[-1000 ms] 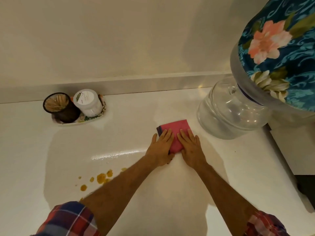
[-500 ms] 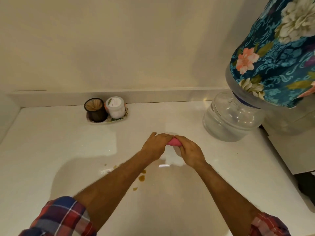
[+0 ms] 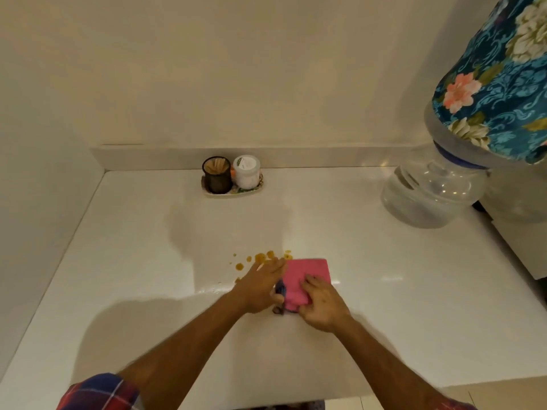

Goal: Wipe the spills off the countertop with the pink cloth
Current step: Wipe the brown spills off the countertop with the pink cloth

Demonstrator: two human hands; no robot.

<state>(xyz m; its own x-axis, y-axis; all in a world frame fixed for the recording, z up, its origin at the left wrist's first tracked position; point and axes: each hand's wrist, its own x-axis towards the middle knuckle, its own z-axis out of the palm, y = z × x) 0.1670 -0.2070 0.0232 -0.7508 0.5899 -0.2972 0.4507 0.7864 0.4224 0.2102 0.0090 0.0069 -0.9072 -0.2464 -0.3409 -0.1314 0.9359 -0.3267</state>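
Head view, looking down on a white worktop [image 3: 384, 306] set against a cream wall. Pink cloth [image 3: 307, 275], folded to a rough rectangle, lies flat on the worktop near the middle of the view; a dark blue edge of it shows at its left side, between the two hands. Right hand [image 3: 324, 309] rests palm down on the near right part of the cloth, fingers [image 3: 309, 284] bent and pressing into the fabric; whether it grips the cloth or only presses it flat, cannot tell. Left hand [image 3: 260, 287] lies just left of the cloth, fingers extended forward and blurred, its fingertips reaching the cloth's far left corner, thumb near the blue edge; not closed around anything visible. The two hands are close together, separated only by the strip of cloth between them. Spills [image 3: 260, 258]: a scatter of small yellow-orange drops and blotches on the worktop just beyond the left hand and at the cloth's far left corner, one or two drops touching or nearly touching the cloth edge. Both forearms bare, plaid sleeves [image 3: 97, 392] rolled up at the bottom of the view. At the back of the worktop, a small oval tray [image 3: 251, 190] carries a dark cup of toothpicks [image 3: 216, 179] and a white lidded jar [image 3: 246, 171], side by side. Far right: a clear water bottle [image 3: 429, 196], inverted, under a blue floral fabric cover [image 3: 497, 84].
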